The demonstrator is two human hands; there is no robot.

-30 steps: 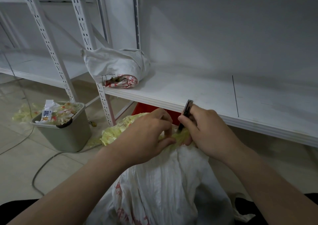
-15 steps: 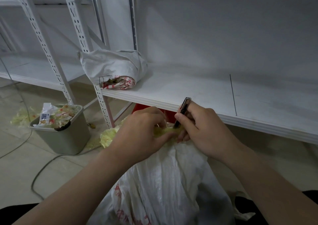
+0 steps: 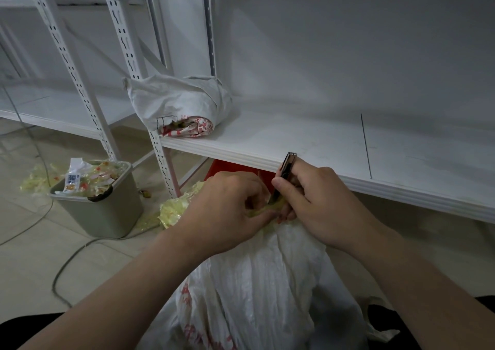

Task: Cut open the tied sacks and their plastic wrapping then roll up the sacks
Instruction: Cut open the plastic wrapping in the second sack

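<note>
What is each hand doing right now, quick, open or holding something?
Left hand: closed, pinching the yellow plastic wrapping at the white sack neck.
Right hand: closed around a dark-handled knife, tip at the wrapping.

White metal shelving [image 3: 308, 146], pale tiled floor [image 3: 32, 248] (dim light), grey bin [image 3: 107, 213]

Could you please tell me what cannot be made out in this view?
Head view:
- Blade of the knife: buried between the right hand and the plastic wrapping.
- Tie of the white sack: covered by the left hand.
- Most of the red object under the shelf: hidden by the shelf and hands.
- Print on the label in the bin: too small to read.
- Sack's base: cut off by the bottom edge.
</note>
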